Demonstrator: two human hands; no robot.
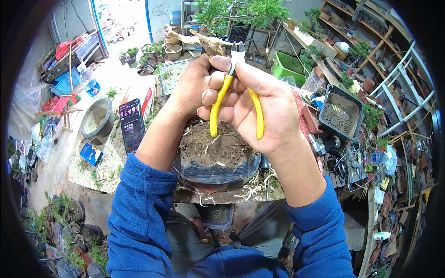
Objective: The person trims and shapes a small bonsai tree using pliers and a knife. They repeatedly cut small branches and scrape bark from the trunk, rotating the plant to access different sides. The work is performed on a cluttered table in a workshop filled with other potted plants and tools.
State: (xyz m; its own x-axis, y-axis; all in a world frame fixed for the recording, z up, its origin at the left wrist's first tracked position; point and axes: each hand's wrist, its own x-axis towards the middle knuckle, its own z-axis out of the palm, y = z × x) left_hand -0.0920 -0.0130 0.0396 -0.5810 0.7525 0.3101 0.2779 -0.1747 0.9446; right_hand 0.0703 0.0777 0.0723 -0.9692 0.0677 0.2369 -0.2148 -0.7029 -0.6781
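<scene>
on my feed the yellow-handled pliers (220, 104) are raised over the black pot (218, 169), in my right hand (271, 104), fingers curled loosely around the spread handles. my left hand (197, 85) has its thumb close by the plier head; its fingers are mostly hidden, so i can't tell if they're clamped on anything. i'd expect a light, stiff tool with sleeves that don't slip, best held low on the yellow, clear of the parted cutting tips. the gnarled trunk (211, 44) crowds those tips, green foliage (252, 14) above. on the desk (106, 171), a phone (132, 125) sits beside my left forearm; loose roots (252, 187) litter the edge.
</scene>
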